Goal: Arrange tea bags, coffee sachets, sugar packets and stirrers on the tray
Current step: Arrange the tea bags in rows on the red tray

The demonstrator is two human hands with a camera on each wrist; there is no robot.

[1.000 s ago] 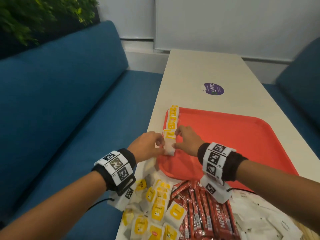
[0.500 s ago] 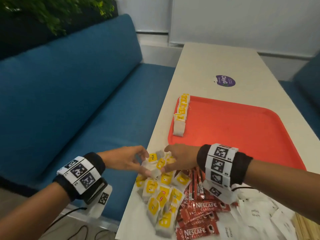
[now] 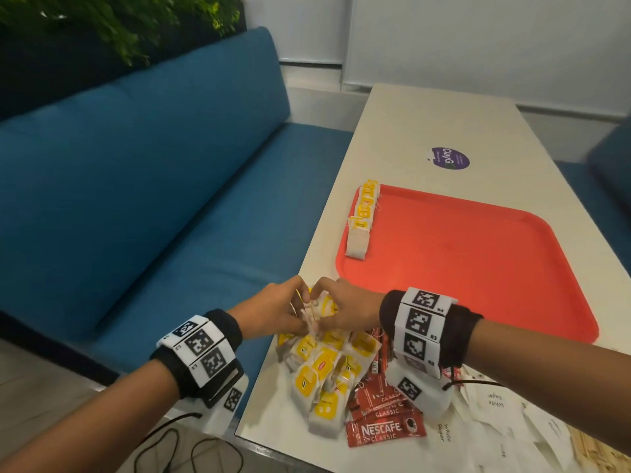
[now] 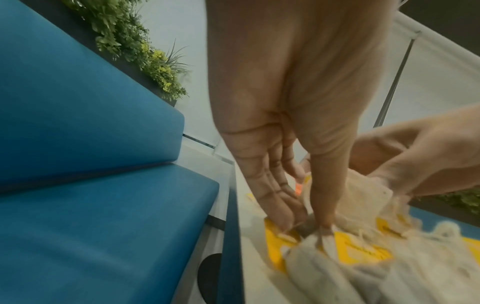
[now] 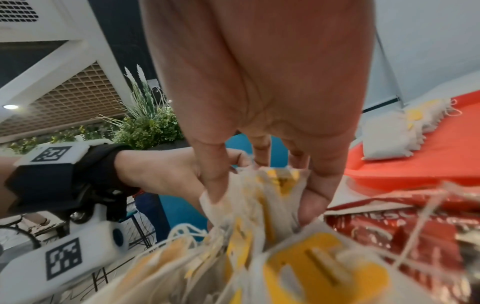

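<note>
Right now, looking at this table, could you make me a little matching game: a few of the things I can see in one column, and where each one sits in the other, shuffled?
Things:
1. row of tea bags
2. loose tea bag pile
3. coffee sachets
4. purple sticker

Places:
A. bare table beyond the tray's far edge
B. under both hands, left hand and right hand
C. along the tray's left edge
D. table, just right of the loose tea bags

Pairs: 1-C, 2-B, 3-D, 4-A
</note>
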